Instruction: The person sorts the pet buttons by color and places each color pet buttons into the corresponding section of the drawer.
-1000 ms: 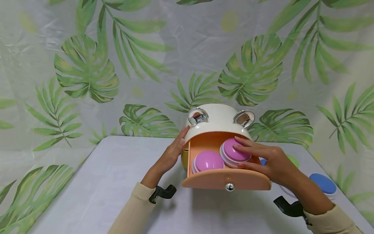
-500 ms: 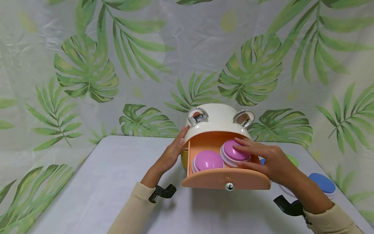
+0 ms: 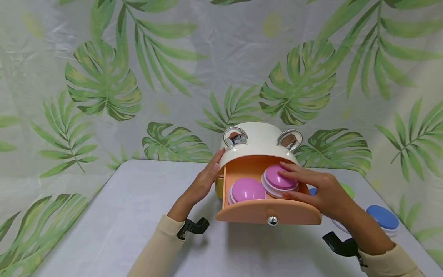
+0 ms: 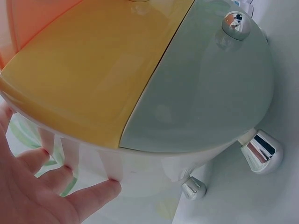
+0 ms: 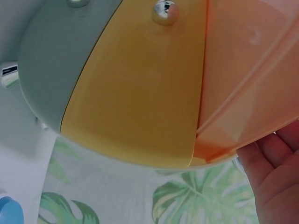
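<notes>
A white rounded cabinet with silver ear-shaped trims stands on the table, its orange top drawer pulled out. Two round containers with pink lids lie inside: one on the left, the other tilted on the right. My right hand grips the right one, fingers over its lid and thumb low at its side. With straight fingers, my left hand rests against the cabinet's left side. In the left wrist view, the yellow drawer and grey-green drawer are closed.
On the table, to the right, sit a round container with a blue lid and a green one, partly behind my right hand. A leaf-patterned sheet hangs behind the table. Silver feet hold up the cabinet.
</notes>
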`<state>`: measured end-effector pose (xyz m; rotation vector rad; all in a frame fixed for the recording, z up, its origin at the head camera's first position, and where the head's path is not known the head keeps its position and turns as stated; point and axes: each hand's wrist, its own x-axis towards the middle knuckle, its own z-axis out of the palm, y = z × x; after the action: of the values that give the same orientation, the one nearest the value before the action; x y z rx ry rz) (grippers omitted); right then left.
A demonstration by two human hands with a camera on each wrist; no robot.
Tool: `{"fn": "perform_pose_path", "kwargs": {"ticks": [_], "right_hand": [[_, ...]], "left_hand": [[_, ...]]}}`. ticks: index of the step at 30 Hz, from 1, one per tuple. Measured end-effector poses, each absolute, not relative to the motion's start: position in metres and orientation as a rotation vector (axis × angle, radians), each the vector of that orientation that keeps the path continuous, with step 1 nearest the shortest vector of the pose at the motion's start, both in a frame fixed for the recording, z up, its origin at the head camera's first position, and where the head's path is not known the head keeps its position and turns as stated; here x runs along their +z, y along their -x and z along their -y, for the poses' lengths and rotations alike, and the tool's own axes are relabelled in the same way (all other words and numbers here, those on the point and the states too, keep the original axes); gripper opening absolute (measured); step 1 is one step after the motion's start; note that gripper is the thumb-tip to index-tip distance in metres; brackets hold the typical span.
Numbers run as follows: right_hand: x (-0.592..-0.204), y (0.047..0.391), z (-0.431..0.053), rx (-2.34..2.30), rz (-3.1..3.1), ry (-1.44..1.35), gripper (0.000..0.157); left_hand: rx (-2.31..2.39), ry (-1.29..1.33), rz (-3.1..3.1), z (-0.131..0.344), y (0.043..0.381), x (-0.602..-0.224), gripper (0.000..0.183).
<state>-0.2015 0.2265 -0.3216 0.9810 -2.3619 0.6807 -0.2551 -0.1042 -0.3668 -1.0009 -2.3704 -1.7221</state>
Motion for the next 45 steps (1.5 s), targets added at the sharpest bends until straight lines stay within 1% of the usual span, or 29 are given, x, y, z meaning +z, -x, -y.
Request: {"fn": "perform_pose_path", "kwargs": {"ticks": [15, 21, 28, 31, 37, 45], "right_hand": [[-0.322, 0.2, -0.226, 0.865, 2.268, -1.03, 0.064], [-0.32, 0.195, -0.225, 0.887, 2.22, -0.978, 0.061], [-0.319, 0.19, -0.226, 0.936, 2.113, -0.963, 0.061], [-0.317, 0.185, -0.226, 0.985, 2.045, -0.983, 0.056], [-0.311, 0.172, -0.223, 1.057, 1.927, -1.047, 0.038], [-0.308, 0.157, -0.223, 1.096, 1.878, -1.057, 0.033]], "left_hand": [[-1.71, 1.003, 2.37, 0.104, 0.255, -0.366, 0.052], [-1.713, 1.022, 2.364, 0.105, 0.256, -0.366, 0.052], [-1.724, 1.026, 2.359, 0.105, 0.258, -0.368, 0.052], [-1.715, 1.032, 2.356, 0.105, 0.258, -0.367, 0.052], [-1.723, 1.023, 2.363, 0.104, 0.257, -0.367, 0.052], [-1.718, 1.005, 2.372, 0.104, 0.257, -0.367, 0.051]]}}
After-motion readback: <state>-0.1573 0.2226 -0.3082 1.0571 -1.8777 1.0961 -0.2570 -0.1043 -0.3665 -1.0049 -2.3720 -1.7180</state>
